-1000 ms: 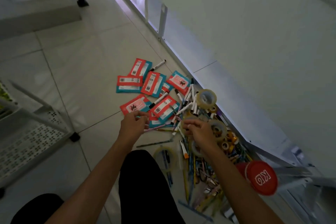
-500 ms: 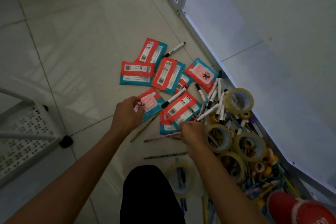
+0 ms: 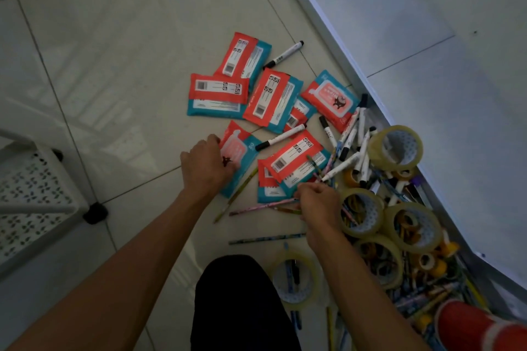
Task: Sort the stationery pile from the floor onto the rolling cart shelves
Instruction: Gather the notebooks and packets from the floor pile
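Nearest, at 6 o'clock: a dark trouser knee (image 3: 239, 305), cut off by the bottom edge. Just right of it, a clear tape roll (image 3: 295, 279) flat on the floor tiles (image 3: 114, 51) with a couple of pens inside, hard to make out. At 5 o'clock, a red lid (image 3: 473, 328), half out of frame.

Right hand (image 3: 318, 205) at centre, fingers curled down around thin pencils (image 3: 265, 204); exact pinch hidden under the knuckles. Left hand (image 3: 206, 167) at about 9 o'clock from it, fingers bent over the edge of a red-and-teal wipes pack (image 3: 242, 151), fingertips out of sight beneath.

At 3 to 4 o'clock, the stationery pile (image 3: 399, 236): big tape rolls, small yellow ones, pencils tangled underneath, too murky to count. Beyond the hands, towards 12, more packs fanned out with white markers (image 3: 281, 137) lying across and beside them, one lone marker (image 3: 283, 57) furthest out.

Rolling cart (image 3: 31, 194) at 9 o'clock, only a perforated white shelf corner and a black caster showing. Pale wall panel (image 3: 427, 80) from 1 to 3 o'clock.
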